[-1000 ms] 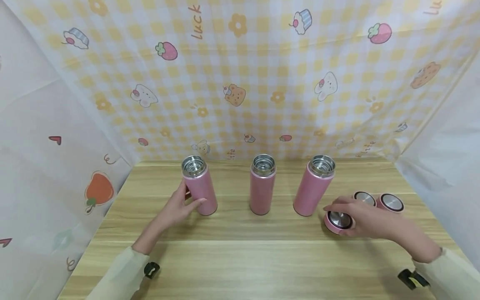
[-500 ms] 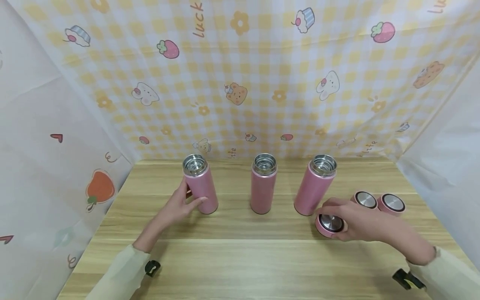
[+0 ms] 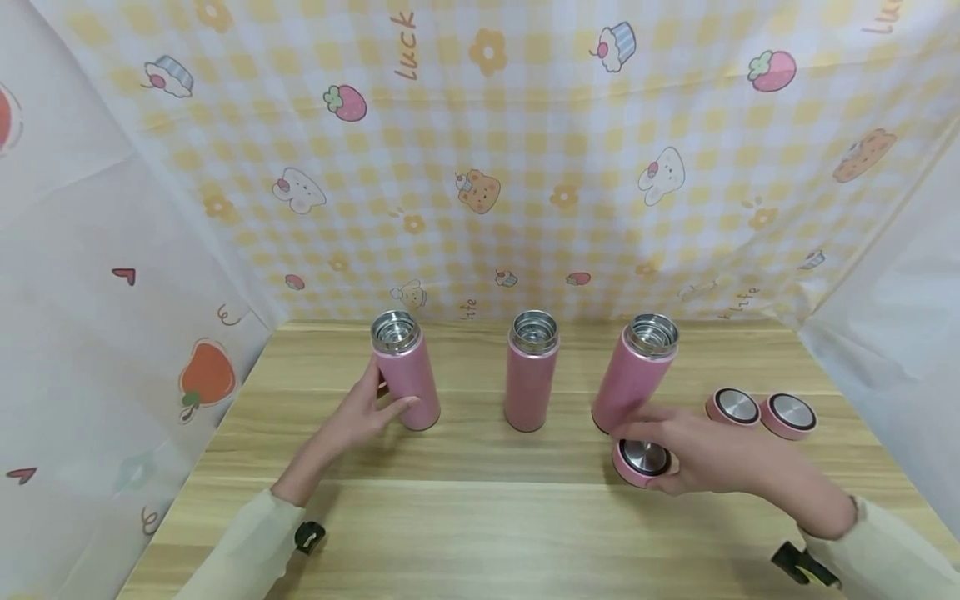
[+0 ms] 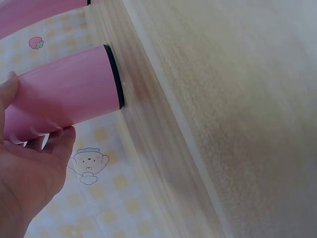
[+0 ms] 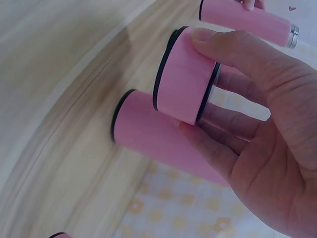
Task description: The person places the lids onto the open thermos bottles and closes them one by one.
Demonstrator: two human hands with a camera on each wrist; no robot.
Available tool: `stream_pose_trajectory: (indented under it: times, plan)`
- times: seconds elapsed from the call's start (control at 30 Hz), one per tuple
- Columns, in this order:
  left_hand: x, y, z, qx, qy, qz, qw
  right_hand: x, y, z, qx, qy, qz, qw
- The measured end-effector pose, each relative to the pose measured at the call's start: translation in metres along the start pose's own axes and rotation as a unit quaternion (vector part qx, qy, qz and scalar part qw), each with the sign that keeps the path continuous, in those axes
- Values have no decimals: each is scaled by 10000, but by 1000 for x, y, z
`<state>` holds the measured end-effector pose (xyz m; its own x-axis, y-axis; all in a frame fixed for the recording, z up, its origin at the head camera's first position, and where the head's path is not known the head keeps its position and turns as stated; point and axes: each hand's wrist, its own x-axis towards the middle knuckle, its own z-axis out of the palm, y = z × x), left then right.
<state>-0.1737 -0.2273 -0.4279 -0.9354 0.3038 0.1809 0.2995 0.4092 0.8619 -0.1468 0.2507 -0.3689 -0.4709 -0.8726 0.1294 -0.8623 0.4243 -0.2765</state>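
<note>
Three pink thermos bottles stand uncapped in a row, steel necks showing. My left hand (image 3: 356, 417) grips the body of the left bottle (image 3: 412, 379), thumb in front and fingers behind; the left wrist view shows its black base edge and pink side (image 4: 69, 87). In my right hand (image 3: 708, 452) a pink lid (image 3: 643, 460) with a steel top is held by the rim, in front of the right bottle (image 3: 632, 375). The right wrist view has that lid (image 5: 185, 77) pinched between thumb and fingers. Neither hand touches the middle bottle (image 3: 530, 387).
Two more pink lids, one (image 3: 737, 407) beside the other (image 3: 791, 415), lie on the right of the wooden table (image 3: 480, 533). A checked cloth (image 3: 525, 150) hangs behind the bottles, and white cloths cover both sides.
My right hand has carried the lid leftward and slightly nearer to me, from beside the other lids to in front of the right bottle. My left hand keeps its grip on the left bottle.
</note>
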Motion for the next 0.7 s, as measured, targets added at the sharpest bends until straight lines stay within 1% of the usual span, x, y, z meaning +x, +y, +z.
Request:
stream_pose_trajectory:
  times: [0.2, 0.33, 0.53, 0.7]
  plan:
    - [1, -3, 0, -30, -37, 205, 9998, 7, -7, 1, -31, -20, -92, 10000]
    - [0, -4, 3, -59, -71, 226, 9997, 9, -12, 1, -148, -13, -123, 9998]
    - [-1, -3, 3, 0, -8, 195, 9998, 16, -20, -5, -145, -264, 76, 9995]
    - [-2, -1, 1, 14, 0, 247, 9997, 24, -25, -13, -199, -446, 275, 9984]
